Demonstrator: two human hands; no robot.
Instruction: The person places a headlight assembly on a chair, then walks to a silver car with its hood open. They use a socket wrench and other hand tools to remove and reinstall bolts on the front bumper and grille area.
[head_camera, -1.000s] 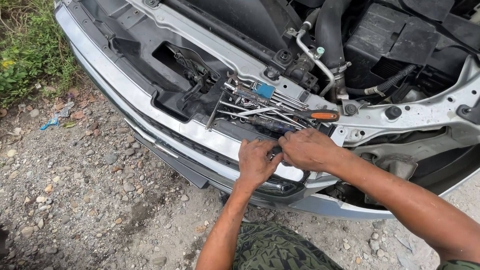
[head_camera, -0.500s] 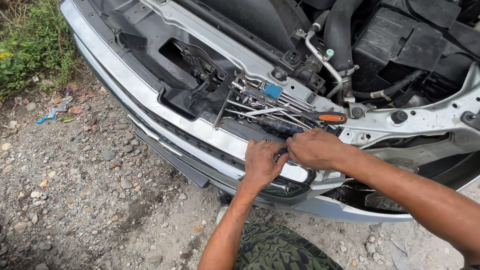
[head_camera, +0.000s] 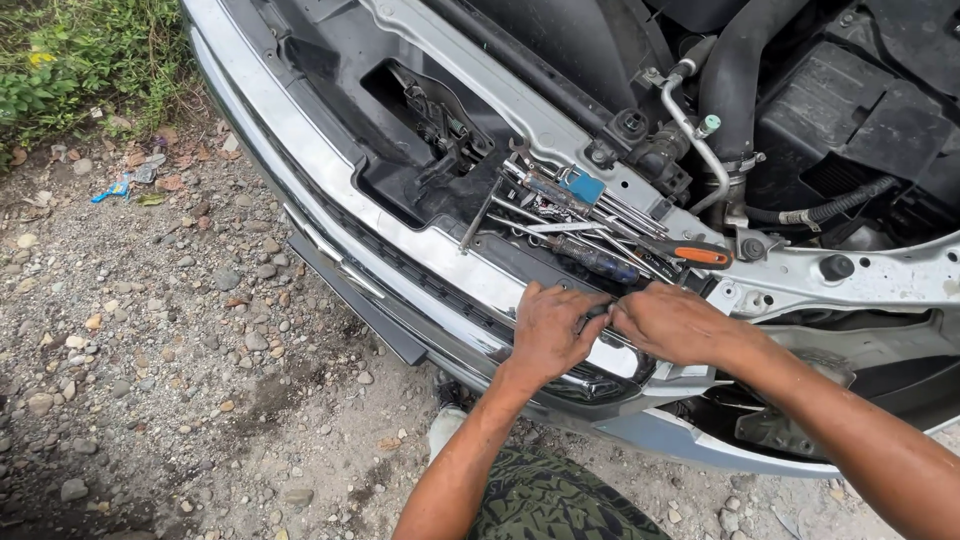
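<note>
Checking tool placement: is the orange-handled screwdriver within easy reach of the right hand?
Probably yes. The orange-handled screwdriver lies on the panel just above the right hand, with nothing lying over its handle. Both hands are pressed on the chrome trim, so the right would have to let go.

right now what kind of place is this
Probably an outdoor roadside or yard repair spot, not a workshop: a car's open engine bay over loose gravel, weeds at the edge, hand tools piled behind the chrome grille.

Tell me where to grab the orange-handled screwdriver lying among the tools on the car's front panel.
Take the orange-handled screwdriver by its orange grip, coming from the right and above. That end lies clear of the tool pile, while the shaft runs left under the other tools.
</note>
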